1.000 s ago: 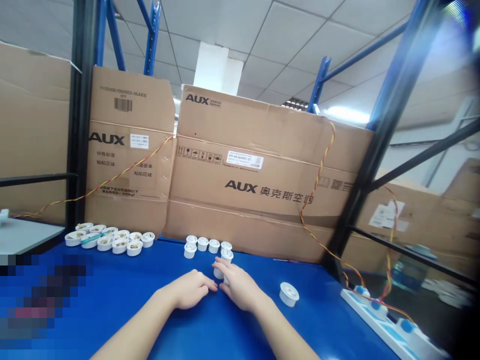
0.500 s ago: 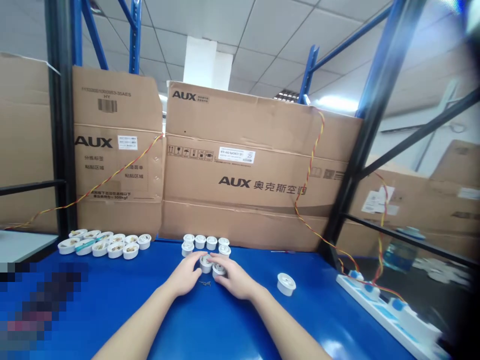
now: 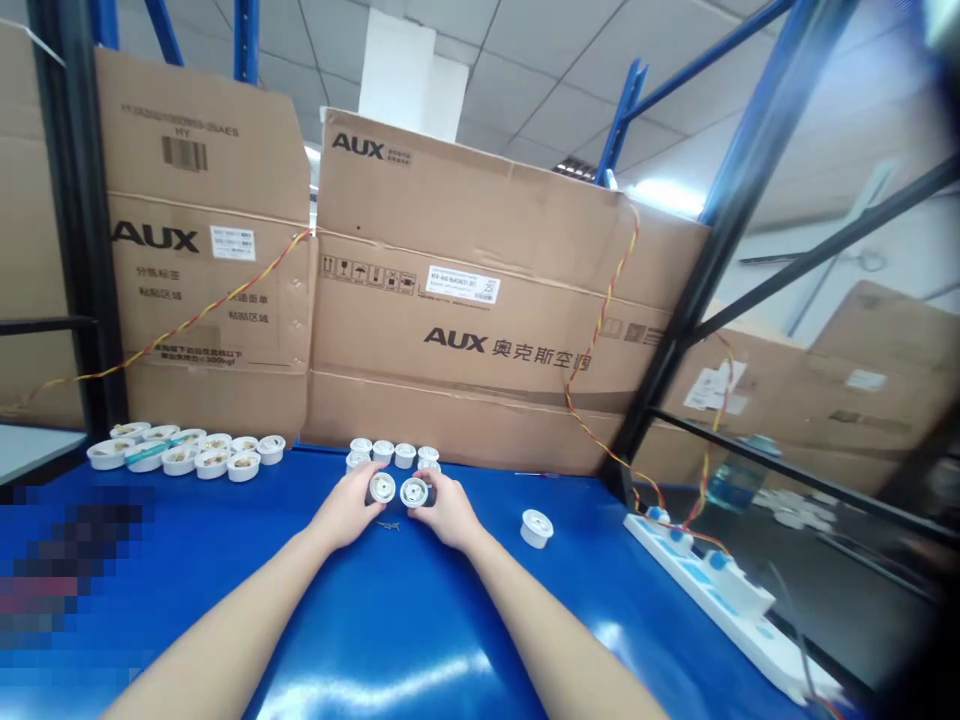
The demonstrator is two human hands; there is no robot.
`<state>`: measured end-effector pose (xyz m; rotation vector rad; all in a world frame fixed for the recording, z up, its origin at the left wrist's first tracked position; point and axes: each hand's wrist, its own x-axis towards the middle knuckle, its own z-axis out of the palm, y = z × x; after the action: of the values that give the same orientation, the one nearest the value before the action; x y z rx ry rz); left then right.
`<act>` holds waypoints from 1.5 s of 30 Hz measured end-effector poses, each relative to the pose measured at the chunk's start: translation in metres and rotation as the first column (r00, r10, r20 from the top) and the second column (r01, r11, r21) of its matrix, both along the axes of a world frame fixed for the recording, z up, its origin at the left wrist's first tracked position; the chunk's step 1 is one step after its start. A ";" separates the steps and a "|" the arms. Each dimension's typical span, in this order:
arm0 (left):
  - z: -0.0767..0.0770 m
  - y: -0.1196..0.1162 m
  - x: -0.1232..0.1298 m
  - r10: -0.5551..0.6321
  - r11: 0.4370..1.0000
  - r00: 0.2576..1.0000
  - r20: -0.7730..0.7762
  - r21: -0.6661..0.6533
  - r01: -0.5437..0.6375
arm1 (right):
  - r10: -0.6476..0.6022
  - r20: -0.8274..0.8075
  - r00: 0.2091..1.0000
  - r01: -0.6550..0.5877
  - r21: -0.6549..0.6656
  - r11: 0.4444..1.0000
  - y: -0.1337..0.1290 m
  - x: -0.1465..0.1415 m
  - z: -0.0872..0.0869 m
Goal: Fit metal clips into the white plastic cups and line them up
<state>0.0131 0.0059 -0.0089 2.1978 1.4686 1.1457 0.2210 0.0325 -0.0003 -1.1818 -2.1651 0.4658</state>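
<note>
My left hand (image 3: 354, 507) is closed around a round white plastic part (image 3: 382, 488), its face tilted toward me. In my right hand (image 3: 448, 510) is a similar round white part (image 3: 414, 492), gripped at its right side. The two parts are side by side with a small gap. Just below them, a few small screws (image 3: 388, 526) lie on the blue tabletop (image 3: 390, 610). Behind my hands stands a cluster of several more white parts (image 3: 405, 455), some partly hidden by my fingers. One more white round part (image 3: 536, 528) sits alone to the right.
At the back left are several white cups (image 3: 180, 459) with small brass-coloured pieces in some. Cardboard panels (image 3: 465, 400) wall off the back. A white power strip (image 3: 705, 595) runs along the right edge, with a red-yellow twisted wire (image 3: 600, 430) above it.
Both white parts have been tilted so their faces turn toward me, and they have moved slightly apart. The camera view has shifted, so the scene sits higher and further left.
</note>
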 end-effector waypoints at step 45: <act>0.004 -0.008 -0.005 0.067 0.989 0.971 -0.228 -0.113 -0.095 | -0.469 0.503 0.726 0.456 0.157 0.876 -0.014 0.028 0.053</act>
<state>0.0084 -0.0022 -0.0051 2.2585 1.6844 0.8256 0.2493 0.0181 0.0528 -1.9498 -2.1625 -0.1321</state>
